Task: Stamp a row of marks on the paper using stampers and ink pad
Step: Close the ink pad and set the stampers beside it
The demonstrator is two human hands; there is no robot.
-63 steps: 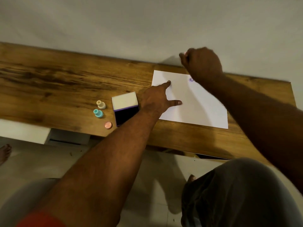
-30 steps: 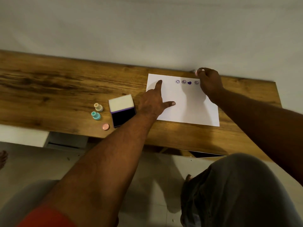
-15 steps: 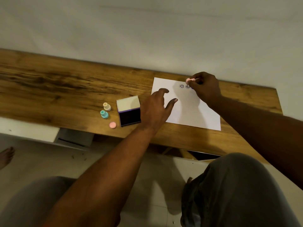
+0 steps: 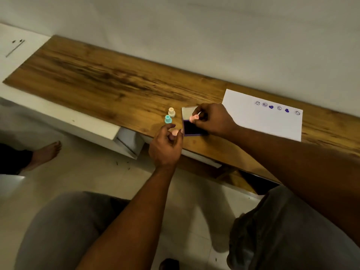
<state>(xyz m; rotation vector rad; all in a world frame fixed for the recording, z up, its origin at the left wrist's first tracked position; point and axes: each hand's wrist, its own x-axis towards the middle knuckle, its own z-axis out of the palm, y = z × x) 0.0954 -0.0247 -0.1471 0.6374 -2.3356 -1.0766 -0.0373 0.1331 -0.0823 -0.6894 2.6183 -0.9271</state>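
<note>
A white paper (image 4: 272,123) lies at the right of the wooden desk, with a row of several purple marks (image 4: 276,108) along its far edge. My right hand (image 4: 212,119) pinches a small pink stamper (image 4: 192,118) and holds it over the open ink pad (image 4: 191,128), whose dark pad faces up and whose lid stands raised behind. My left hand (image 4: 165,145) hovers with curled fingers around a pink cap (image 4: 175,132) at the desk's front edge; whether it grips the cap I cannot tell. A cream stamper (image 4: 171,112) and a teal stamper (image 4: 168,119) stand left of the pad.
The wooden desk (image 4: 109,84) runs along a pale wall. A white cabinet (image 4: 64,115) sits below its left part. Another person's bare foot (image 4: 45,152) rests on the floor at the left. My knees fill the lower view.
My right hand has left the paper and carried the pink stamper left to the ink pad. My left hand came off the paper to the pink cap. The view swung left.
</note>
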